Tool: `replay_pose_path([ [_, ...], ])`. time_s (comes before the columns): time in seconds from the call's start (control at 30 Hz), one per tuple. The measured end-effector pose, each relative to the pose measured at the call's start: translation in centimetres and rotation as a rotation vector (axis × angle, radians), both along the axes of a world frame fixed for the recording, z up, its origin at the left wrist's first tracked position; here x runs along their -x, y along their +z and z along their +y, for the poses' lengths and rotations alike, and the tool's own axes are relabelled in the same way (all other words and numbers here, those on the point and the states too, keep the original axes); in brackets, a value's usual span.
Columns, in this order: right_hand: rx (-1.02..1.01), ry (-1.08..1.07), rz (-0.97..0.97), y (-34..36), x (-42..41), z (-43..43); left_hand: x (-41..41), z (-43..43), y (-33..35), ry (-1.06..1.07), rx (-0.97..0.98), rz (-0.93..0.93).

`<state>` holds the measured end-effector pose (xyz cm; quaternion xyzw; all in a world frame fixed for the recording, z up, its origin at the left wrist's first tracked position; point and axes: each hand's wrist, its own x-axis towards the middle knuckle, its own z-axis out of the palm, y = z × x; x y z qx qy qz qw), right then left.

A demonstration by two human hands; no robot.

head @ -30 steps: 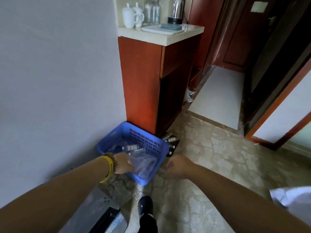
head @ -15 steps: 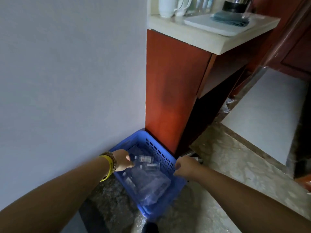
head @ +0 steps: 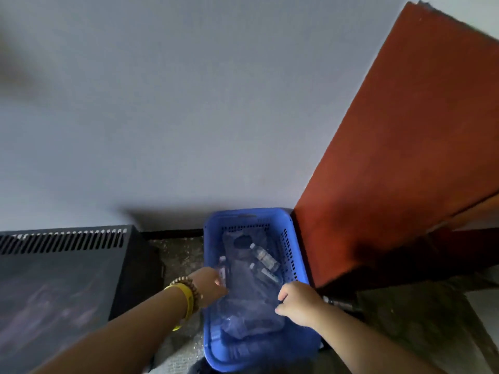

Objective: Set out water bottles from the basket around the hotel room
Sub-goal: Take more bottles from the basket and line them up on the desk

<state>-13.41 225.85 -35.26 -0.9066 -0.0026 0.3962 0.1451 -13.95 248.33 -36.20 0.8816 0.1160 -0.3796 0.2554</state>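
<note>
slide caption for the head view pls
Both hands, left and right, reach into a blue basket of water bottles beside a wooden cabinet.

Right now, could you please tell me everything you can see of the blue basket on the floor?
The blue plastic basket is rectangular, with rounded corners, a thick rim and slotted walls. It stands upright on the speckled floor, its far end by the grey wall and its right side close to the red-brown wooden cabinet. Inside lie small clear water bottles on their sides among crumpled clear plastic wrap. The left hand reaches in over the left rim, and the right hand is at the right rim; neither grip is clear.
</note>
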Motion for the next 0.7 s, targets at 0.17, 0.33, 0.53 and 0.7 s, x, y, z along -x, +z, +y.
replay_pose_path([
  [0.17, -0.018, -0.085, 0.085, -11.2, 0.9, -3.3, 2.6, -4.1, -13.4, 0.168, 0.106, 0.101],
  [0.33, 0.0, -0.173, 0.15, -25.0, -0.3, -4.9, 3.0, -5.7, -28.0, 0.337, 0.146, 0.147],
  [0.53, -0.01, -0.247, 0.112, -41.3, -2.0, -3.9, 2.1, -8.3, -44.4, 0.688, 0.313, 0.092],
  [0.7, -0.12, -0.258, 0.003, -51.6, -5.3, -2.7, -2.5, -9.0, -54.7, 0.949, 0.35, -0.057],
])
